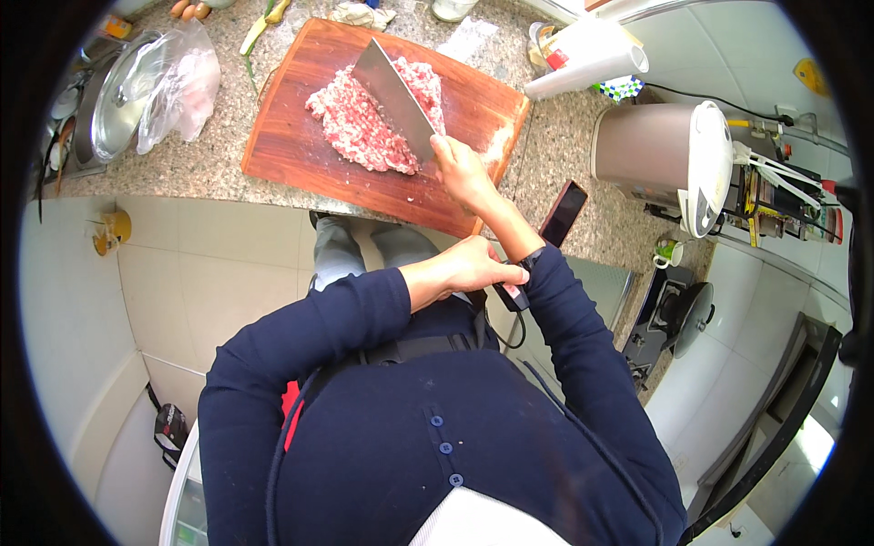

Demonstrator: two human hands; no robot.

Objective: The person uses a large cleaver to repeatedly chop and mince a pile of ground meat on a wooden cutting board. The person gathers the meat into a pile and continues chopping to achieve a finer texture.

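My right hand (461, 167) grips the handle of a Chinese cleaver (392, 89), whose broad steel blade lies across minced meat (358, 126). The pink and white mince is spread on a wooden cutting board (287, 150), to both sides of the blade. Below it, my left hand (471, 266) is at my right sleeve cuff, thumb and fingers on a small black device (512, 295) with a cable. Its fingertips are partly hidden. A black band circles my right wrist.
A smartphone (564, 213) lies on the granite counter (225, 164) right of the board. Beyond stands an electric hot-water pot (642, 143). Plastic bags (184, 89) and a metal basin (123, 102) are left; a green onion (259, 31) lies behind. A lidded pan (686, 317) sits on the stove.
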